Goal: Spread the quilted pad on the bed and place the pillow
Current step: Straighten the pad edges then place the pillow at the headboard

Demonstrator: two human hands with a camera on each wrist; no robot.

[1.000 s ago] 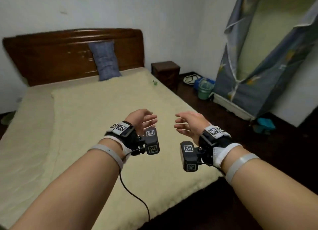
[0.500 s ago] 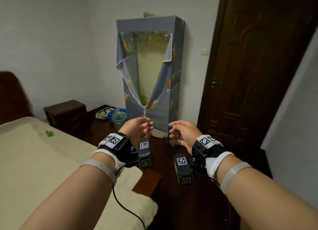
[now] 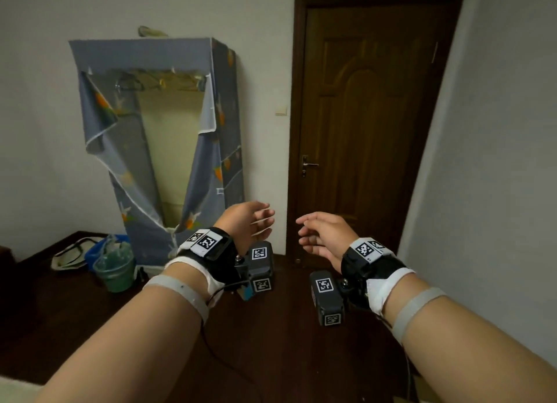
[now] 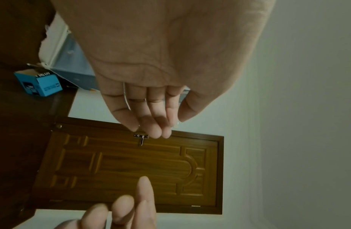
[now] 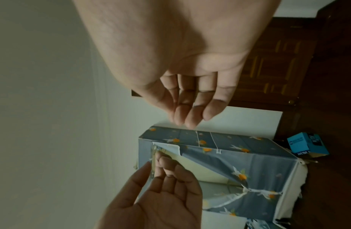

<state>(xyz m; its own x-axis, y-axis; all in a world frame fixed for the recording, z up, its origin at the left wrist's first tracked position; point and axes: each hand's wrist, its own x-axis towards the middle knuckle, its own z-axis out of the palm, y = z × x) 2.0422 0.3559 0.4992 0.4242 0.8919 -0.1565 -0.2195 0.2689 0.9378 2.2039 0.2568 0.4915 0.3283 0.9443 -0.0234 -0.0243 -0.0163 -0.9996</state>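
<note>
Both arms out, hands empty.
Left hand (image 3: 247,222) at 11 o'clock, right hand (image 3: 325,237) at 1, palms facing, fingers loosely curled.

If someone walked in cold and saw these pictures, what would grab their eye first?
Probably the two empty hands held up mid-frame, left hand and right hand, palms facing each other, each wrist strapped with a marker-tagged camera. Behind them stand a grey fabric wardrobe with its front flaps open, at left, and a closed dark wooden door to its right.

Your bed (image 3: 12,387) shows only as a pale sliver cut off at the lower-left corner; the blue box (image 3: 245,294) sits mostly hidden behind your left wrist camera (image 3: 260,265)
</note>
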